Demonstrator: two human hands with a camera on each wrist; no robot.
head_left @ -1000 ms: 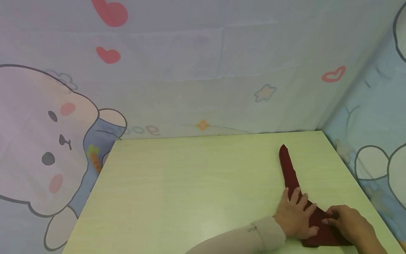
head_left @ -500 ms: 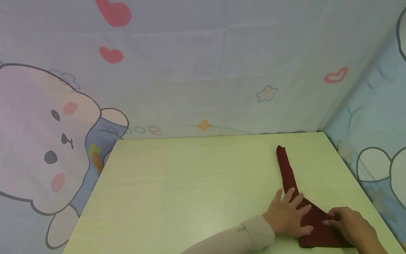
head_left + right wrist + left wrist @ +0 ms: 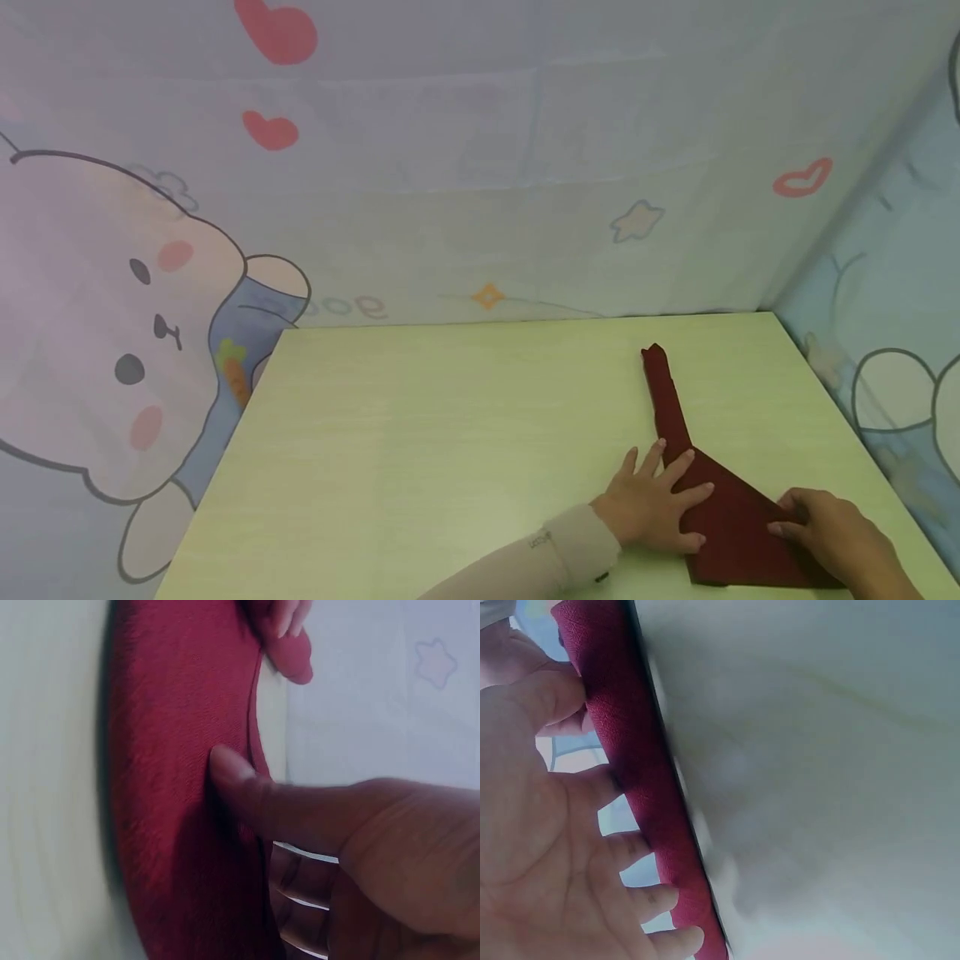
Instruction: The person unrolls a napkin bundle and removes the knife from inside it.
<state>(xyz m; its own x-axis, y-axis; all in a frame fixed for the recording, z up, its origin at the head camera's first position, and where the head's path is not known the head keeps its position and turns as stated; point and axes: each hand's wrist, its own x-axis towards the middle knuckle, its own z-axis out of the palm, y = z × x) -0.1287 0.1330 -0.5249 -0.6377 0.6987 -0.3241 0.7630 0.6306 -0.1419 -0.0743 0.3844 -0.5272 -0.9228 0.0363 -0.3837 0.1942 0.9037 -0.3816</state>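
Dark red woven cloth, folded into a long narrow strip that broadens into an angular panel (image 3: 738,525), lies on the right part of the pale yellow-green, faintly grained bench (image 3: 420,450), with its wide end nearest you. Your left hand (image 3: 652,507), in a beige sleeve (image 3: 536,554), is spread wide, palm down, its fingers lying across the left side of the cloth where the strip meets the panel. Your right hand (image 3: 843,537) pinches the panel's slanting edge, thumb on the upper face and the other fingers partly hidden past the edge.

You appear to be at a smoothing or folding step: one hand steadies while the other controls the edge. Your next move probably calls for holding the left palm steady and guiding the pinched layers evenly, since a hard pull could skew the strip.

Up close, the fabric looks matte and finely textured, soft enough to bend in a rounded curve. The right wrist view shows layered edges beside your thumb; how many layers, you cannot tell. The strip's far tip ends unevenly, with a small notch. Behind the bench hangs a pale, lightly creased backdrop (image 3: 450,125) printed with hearts.
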